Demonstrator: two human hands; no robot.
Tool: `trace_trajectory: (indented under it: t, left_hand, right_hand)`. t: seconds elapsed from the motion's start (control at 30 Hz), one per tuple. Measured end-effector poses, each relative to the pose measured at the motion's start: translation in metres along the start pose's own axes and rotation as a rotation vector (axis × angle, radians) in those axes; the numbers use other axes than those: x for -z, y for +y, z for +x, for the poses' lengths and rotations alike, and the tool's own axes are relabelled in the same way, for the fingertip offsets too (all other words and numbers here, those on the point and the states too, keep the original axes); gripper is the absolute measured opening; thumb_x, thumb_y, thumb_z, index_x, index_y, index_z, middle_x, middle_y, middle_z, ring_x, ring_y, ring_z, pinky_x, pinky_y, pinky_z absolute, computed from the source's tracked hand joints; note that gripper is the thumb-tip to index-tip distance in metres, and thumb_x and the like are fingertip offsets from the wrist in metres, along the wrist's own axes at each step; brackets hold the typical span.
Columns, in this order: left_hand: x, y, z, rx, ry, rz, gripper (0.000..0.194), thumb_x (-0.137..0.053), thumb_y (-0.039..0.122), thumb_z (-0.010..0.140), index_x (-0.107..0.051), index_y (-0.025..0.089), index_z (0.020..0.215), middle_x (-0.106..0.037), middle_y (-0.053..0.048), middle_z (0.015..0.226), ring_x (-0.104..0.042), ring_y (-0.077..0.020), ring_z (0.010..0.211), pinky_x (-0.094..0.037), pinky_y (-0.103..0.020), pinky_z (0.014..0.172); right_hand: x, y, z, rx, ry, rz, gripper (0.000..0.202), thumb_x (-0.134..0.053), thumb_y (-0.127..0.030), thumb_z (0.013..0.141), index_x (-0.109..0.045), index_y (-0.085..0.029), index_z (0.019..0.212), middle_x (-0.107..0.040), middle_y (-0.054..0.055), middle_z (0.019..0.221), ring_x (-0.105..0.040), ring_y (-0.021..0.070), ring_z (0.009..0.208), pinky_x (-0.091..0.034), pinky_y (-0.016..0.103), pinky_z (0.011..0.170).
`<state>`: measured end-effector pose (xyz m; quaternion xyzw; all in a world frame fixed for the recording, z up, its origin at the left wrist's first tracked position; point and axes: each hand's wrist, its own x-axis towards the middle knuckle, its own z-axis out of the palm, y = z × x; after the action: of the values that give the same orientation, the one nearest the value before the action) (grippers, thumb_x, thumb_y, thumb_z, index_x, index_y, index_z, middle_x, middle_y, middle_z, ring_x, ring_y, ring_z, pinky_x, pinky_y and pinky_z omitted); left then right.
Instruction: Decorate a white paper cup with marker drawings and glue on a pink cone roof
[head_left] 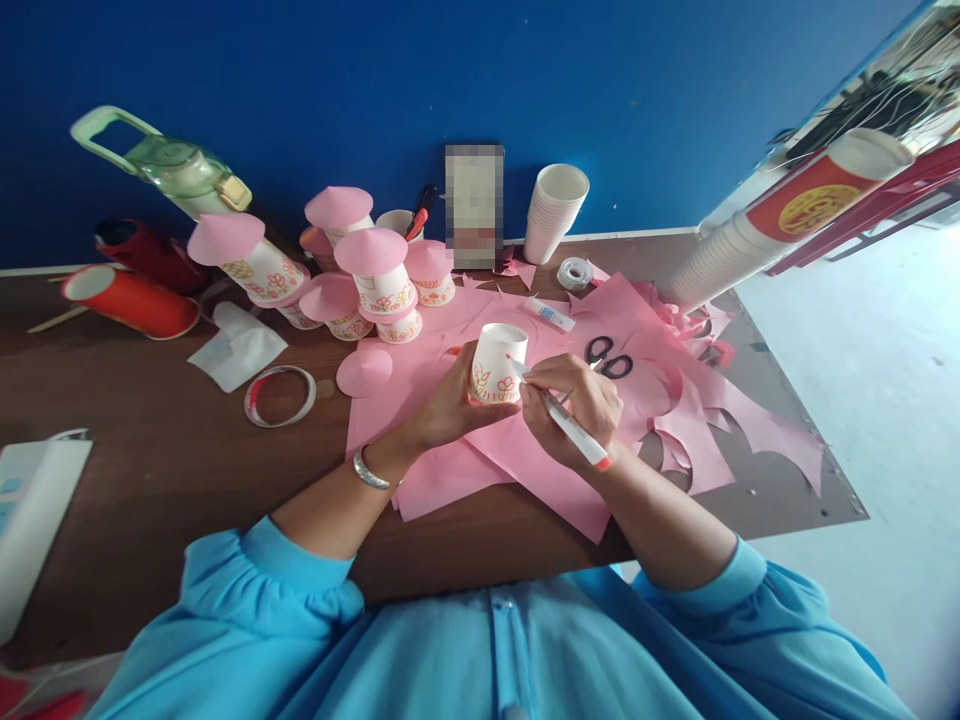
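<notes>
An upside-down white paper cup (496,362) with red and green flower drawings round its lower part is held over pink paper by my left hand (459,402), whose fingers wrap its left side and base. My right hand (574,405) grips a white marker with a red end (574,432); the marker's tip meets or nearly meets the upper side of the cup. Black-handled scissors (609,357) lie just behind my right hand, partly hidden by it. A glue tube (547,314) rests on the pink paper (435,480) behind the cup.
Decorated cups with pink cone tops (371,252) stand at the back left, near a green bottle (180,172). A tape roll (280,396) lies left. At the back are a phone (475,207) and stacked white cups (555,212); a long cup stack (780,220) leans right.
</notes>
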<state>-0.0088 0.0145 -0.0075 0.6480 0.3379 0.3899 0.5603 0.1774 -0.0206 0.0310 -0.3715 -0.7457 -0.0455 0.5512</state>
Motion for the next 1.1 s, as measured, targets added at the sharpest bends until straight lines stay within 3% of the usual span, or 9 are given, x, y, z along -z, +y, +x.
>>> trace_trajectory:
  t: [0.17, 0.43, 0.6, 0.9, 1.1]
  left_hand:
    - [0.002, -0.001, 0.000, -0.038, -0.006, 0.059, 0.054, -0.093, 0.038, 0.080, -0.062, 0.023, 0.121, -0.066, -0.006, 0.111, -0.061, -0.0246, 0.099, -0.050, -0.034, 0.082]
    - [-0.003, -0.013, 0.005, -0.185, 0.021, 0.252, 0.063, -0.087, 0.060, 0.081, -0.054, 0.021, 0.119, -0.066, -0.007, 0.111, -0.065, -0.0224, 0.094, -0.056, -0.036, 0.076]
    - [-0.007, -0.019, 0.004, -0.263, 0.042, 0.318, 0.061, -0.082, 0.058, 0.085, -0.051, 0.021, 0.122, -0.067, -0.009, 0.114, -0.067, -0.0227, 0.096, -0.058, -0.036, 0.074]
    - [-0.003, -0.023, 0.001, -0.215, 0.045, 0.364, 0.068, -0.083, 0.060, 0.085, -0.051, 0.021, 0.131, -0.066, -0.012, 0.125, -0.069, -0.0262, 0.107, -0.061, -0.040, 0.084]
    - [-0.003, -0.022, 0.001, -0.198, 0.034, 0.301, 0.063, -0.084, 0.055, 0.085, -0.054, 0.021, 0.128, -0.068, -0.011, 0.120, -0.069, -0.0260, 0.103, -0.060, -0.040, 0.084]
  right_hand:
    - [0.000, 0.001, 0.001, -0.002, -0.010, -0.017, 0.021, -0.064, -0.011, 0.095, -0.063, -0.029, 0.104, -0.072, -0.003, 0.079, -0.071, 0.0157, 0.065, -0.054, 0.028, 0.056]
    - [-0.002, -0.002, 0.002, 0.091, -0.031, -0.065, 0.021, -0.064, -0.006, 0.096, -0.060, -0.024, 0.105, -0.071, -0.002, 0.080, -0.070, 0.0136, 0.064, -0.052, 0.025, 0.054]
    - [-0.002, -0.003, 0.001, 0.116, -0.046, -0.095, 0.016, -0.062, -0.008, 0.098, -0.058, -0.023, 0.104, -0.071, 0.000, 0.080, -0.069, 0.0139, 0.064, -0.053, 0.025, 0.056]
    - [-0.003, -0.002, 0.002, 0.103, -0.034, -0.090, 0.016, -0.062, -0.008, 0.098, -0.060, -0.023, 0.105, -0.071, 0.000, 0.080, -0.072, 0.0141, 0.067, -0.054, 0.025, 0.056]
    - [-0.002, -0.003, 0.003, 0.106, -0.036, -0.105, 0.018, -0.061, -0.007, 0.099, -0.058, -0.024, 0.106, -0.071, -0.001, 0.080, -0.072, 0.0139, 0.067, -0.055, 0.025, 0.057]
